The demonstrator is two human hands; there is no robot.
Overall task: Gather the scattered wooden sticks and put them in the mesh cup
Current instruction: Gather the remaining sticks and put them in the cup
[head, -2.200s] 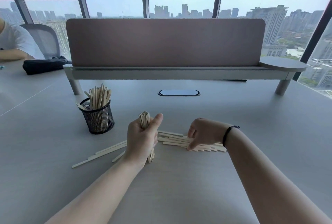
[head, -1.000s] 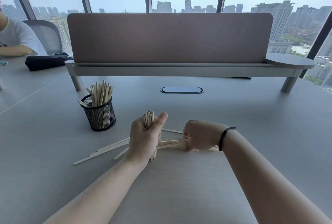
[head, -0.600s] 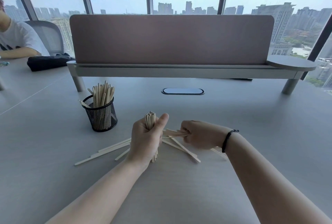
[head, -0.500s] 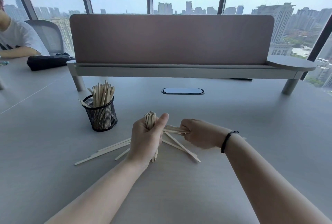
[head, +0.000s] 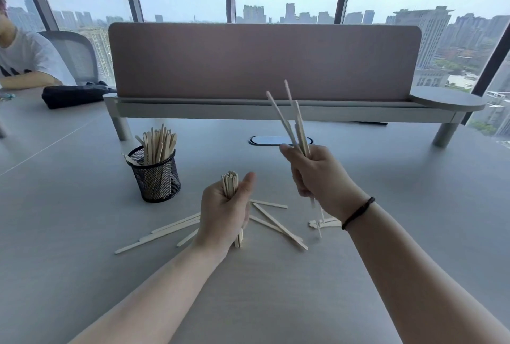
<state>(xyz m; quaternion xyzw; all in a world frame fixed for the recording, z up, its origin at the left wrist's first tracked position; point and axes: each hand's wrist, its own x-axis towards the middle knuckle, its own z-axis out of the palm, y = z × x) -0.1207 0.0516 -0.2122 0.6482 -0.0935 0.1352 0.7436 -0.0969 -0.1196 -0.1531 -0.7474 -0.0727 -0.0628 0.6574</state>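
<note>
We read no writing anywhere; our left hand (head: 225, 209) clamps an upright stick bundle (head: 230, 182), right hand (head: 317, 171) grips splayed sticks (head: 292, 120) right of the mesh cup (head: 156, 178).

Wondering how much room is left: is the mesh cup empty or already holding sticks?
Holding sticks: a bunch stands upright in the cup, rising above its rim.
</note>
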